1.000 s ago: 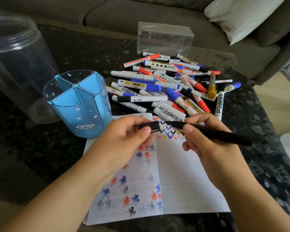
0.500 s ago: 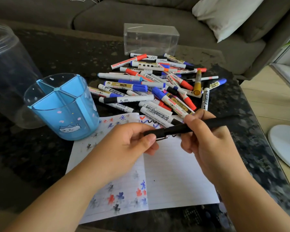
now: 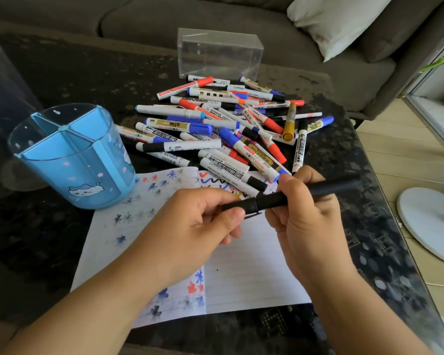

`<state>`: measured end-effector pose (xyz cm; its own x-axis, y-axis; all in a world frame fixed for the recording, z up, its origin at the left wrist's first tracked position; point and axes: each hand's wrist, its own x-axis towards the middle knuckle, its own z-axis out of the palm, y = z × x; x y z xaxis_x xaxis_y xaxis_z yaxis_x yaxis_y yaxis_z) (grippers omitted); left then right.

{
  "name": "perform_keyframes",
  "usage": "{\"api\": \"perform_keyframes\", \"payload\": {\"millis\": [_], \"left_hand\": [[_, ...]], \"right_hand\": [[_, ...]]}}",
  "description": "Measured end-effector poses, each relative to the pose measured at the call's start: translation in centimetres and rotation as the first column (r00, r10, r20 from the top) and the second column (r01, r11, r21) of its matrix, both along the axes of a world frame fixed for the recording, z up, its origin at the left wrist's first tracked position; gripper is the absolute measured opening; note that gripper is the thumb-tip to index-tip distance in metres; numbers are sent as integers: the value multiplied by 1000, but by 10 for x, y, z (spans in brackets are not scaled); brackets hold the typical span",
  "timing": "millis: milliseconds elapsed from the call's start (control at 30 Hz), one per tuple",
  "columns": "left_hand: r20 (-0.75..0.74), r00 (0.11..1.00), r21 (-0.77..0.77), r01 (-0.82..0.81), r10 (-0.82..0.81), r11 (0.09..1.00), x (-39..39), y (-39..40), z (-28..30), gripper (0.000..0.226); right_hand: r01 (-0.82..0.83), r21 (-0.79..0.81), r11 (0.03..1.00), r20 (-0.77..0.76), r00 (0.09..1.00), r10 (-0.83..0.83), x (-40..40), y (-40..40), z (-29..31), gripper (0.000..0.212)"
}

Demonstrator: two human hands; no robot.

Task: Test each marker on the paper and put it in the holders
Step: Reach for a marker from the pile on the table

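Both hands hold one black marker (image 3: 290, 197) level above the paper (image 3: 244, 265): the left hand (image 3: 200, 221) pinches its cap end, the right hand (image 3: 308, 208) grips the barrel, likely seating the cap before the blue holder (image 3: 69, 160), left of the paper.

The black marker (image 3: 290, 198) is matt plastic; the blue divided pen holder (image 3: 72, 160) is glossy, translucent plastic. The lined paper (image 3: 246, 272) looks thin and matt — it lies on a polished, speckled stone tabletop (image 3: 344, 155). The box (image 3: 219, 56) is clear smooth plastic, the sofa (image 3: 164, 19) grey woven cloth.
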<state>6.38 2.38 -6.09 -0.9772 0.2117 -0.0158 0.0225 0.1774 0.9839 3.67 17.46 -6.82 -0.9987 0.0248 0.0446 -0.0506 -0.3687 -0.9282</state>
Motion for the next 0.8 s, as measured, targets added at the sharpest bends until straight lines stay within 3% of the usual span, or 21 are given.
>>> {"api": "perform_keyframes", "payload": {"millis": [200, 333, 433, 600, 800], "left_hand": [[-34, 999, -48, 25, -27, 999, -2, -1, -1, 18], [-59, 996, -230, 46, -61, 972, -6, -12, 4, 22], [-131, 991, -358, -58, 12, 932, -6, -17, 9, 21], [-217, 972, -445, -184, 94, 876, -9, -13, 31, 16], [-355, 926, -530, -313, 129, 788, 19, -30, 61, 20]], "right_hand": [[-3, 36, 999, 4, 1000, 3, -1, 2, 1, 35], [-87, 180, 980, 47, 996, 80, 4, 7, 8, 28], [-132, 227, 965, 59, 991, 122, 7, 14, 18, 25], [-7, 328, 945, 97, 995, -26, 12, 27, 51, 25], [-24, 594, 804, 16, 1000, 19, 40, 28, 87, 9]]}}
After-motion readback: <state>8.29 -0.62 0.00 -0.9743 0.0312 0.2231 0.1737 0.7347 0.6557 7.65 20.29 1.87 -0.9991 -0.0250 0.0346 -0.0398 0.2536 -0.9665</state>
